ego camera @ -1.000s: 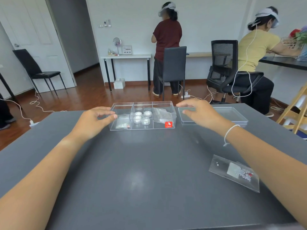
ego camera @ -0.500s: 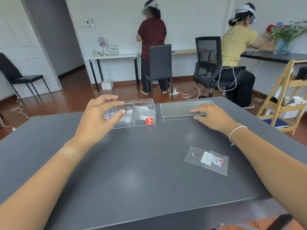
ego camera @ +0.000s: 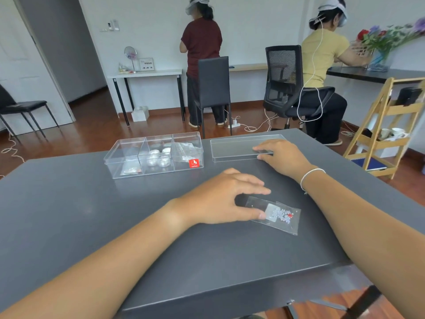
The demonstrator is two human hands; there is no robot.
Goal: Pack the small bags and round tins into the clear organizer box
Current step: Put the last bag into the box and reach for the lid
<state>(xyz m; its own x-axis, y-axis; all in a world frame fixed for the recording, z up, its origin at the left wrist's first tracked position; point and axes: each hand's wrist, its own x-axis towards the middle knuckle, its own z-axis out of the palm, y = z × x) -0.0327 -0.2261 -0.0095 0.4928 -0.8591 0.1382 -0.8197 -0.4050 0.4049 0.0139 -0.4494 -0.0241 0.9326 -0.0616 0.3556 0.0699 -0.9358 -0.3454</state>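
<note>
The clear organizer box (ego camera: 115, 155) stands at the table's far side, uncovered. Its middle compartment holds several round tins (ego camera: 158, 157). A small bag (ego camera: 131, 170) lies in the left compartment and more bags (ego camera: 186, 150) fill the right one. Its clear lid (ego camera: 232, 148) lies flat to the right. My right hand (ego camera: 282, 157) grips the lid's near right edge, fingers on top. One small bag of beads (ego camera: 281, 216) lies on the table nearer me. My left hand (ego camera: 220, 201) covers its left end, thumb pressed on it and fingers arched over its far edge.
The dark grey table (ego camera: 92, 215) ends close to me at the front edge. Behind it stand a black chair (ego camera: 213, 84) and an office chair (ego camera: 285, 81), with two people at desks along the wall. A wooden shelf rack (ego camera: 386, 125) stands at the right.
My left hand has left the organizer box and come down and right onto the loose small bag. My right hand has stayed on the lid. The view has shifted left.
</note>
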